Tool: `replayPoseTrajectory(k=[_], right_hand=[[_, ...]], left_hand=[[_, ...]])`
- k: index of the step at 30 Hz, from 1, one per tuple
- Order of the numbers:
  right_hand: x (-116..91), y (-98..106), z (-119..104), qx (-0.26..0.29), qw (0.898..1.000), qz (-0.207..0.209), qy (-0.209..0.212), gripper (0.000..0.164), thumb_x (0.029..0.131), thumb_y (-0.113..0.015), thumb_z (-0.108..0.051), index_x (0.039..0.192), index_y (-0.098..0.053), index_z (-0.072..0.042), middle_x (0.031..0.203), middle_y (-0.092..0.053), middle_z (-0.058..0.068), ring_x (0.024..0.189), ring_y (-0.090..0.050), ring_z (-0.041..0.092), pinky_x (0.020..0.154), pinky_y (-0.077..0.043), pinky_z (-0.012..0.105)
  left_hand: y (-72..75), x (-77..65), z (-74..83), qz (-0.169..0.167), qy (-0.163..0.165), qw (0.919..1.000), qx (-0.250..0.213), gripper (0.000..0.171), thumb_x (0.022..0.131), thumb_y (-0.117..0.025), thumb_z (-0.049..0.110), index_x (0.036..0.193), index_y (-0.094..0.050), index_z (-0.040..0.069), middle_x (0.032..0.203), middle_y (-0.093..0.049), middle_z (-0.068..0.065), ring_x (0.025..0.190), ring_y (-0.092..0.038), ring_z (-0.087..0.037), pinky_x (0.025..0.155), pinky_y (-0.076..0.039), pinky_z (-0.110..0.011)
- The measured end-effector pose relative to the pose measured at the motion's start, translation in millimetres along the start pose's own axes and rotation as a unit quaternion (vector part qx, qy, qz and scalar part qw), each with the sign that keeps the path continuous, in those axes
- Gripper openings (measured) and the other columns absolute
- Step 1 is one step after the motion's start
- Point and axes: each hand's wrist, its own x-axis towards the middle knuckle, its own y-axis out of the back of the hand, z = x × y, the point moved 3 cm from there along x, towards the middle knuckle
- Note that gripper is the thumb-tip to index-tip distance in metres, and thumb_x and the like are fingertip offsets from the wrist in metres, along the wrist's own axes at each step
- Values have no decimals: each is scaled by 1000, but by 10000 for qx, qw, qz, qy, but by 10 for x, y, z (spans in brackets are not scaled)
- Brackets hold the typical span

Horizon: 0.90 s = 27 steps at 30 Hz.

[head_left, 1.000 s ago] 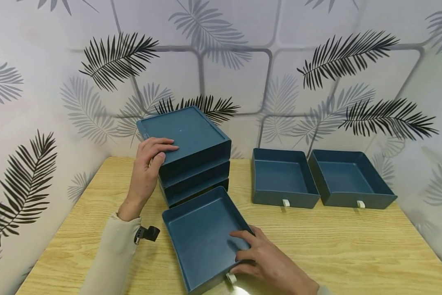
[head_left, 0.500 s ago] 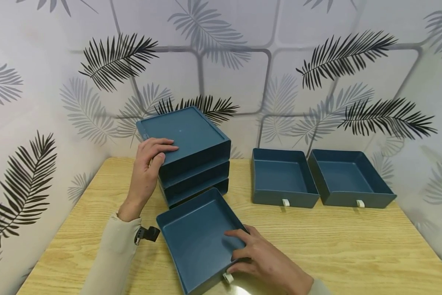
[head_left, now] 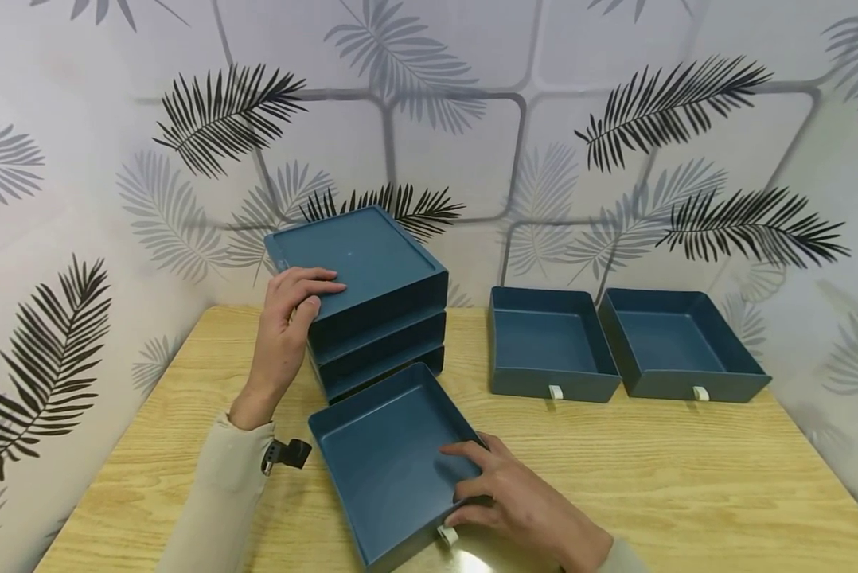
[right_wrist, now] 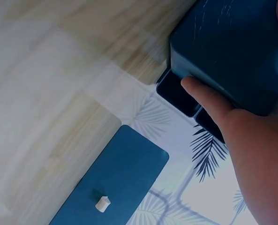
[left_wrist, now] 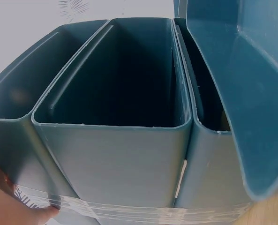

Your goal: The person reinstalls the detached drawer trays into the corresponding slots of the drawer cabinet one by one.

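Note:
In the head view my left hand rests on the left front part of the top of a dark blue drawer cabinet, fingers over the top panel. The left wrist view shows the cabinet's open slots. Just in front of the cabinet, a shallow blue drawer is out of its slot, turned at an angle, with a white pull tab on its front. My right hand grips its right wall near the front corner, some fingers inside. In the right wrist view one finger lies along the drawer's outside.
Two more blue drawers, one nearer and one farther right, stand side by side at the back right of the wooden table. Each has a white tab. A leaf-patterned wall borders the table behind. Clear tape crosses the cabinet.
The drawer in my right hand shifted slightly left and nearer to me, then a little back right towards the cabinet. My left hand stays on the cabinet.

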Motion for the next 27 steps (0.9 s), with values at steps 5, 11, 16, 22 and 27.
replayPoseTrajectory(k=[5,11,16,22,27], right_hand=[[-30,27,50,39,10000,57,-23,19,85,-65,-50,82,-72,-33,146,-53,1,135,-42,35,100,-48,52],[-56,51,97,153,9998,94,-71,18,85,-64,-51,83,-73,-35,148,-52,1,136,-43,36,101,-48,53],[-56,64,126,243,9996,83,-97,17,85,-65,-50,83,-73,-36,148,-51,0,136,-41,35,101,-46,53],[-73,74,154,311,9994,145,-27,15,84,-67,-48,80,-72,-34,147,-51,0,136,-43,36,102,-45,56],[-89,90,180,244,9992,324,-1,14,84,-68,-48,81,-72,-35,145,-53,1,133,-46,34,99,-48,54]], left_hand=[[-13,-2,-223,21,37,10000,49,33,101,-42,7,114,-73,8,132,-61,-13,135,-38,-29,115,-22,-51],[-4,6,-46,29,58,10000,23,34,100,-40,5,113,-72,4,131,-60,-18,134,-38,-32,115,-22,-52],[12,7,82,54,41,10000,31,37,100,-37,4,113,-71,-2,129,-59,-25,132,-38,-39,114,-22,-54],[20,1,109,44,6,10000,-7,36,100,-38,4,113,-70,-2,129,-59,-25,132,-38,-39,114,-22,-53],[7,1,48,40,-23,10000,-12,35,100,-38,4,113,-71,-1,129,-59,-24,132,-38,-39,114,-22,-55]])
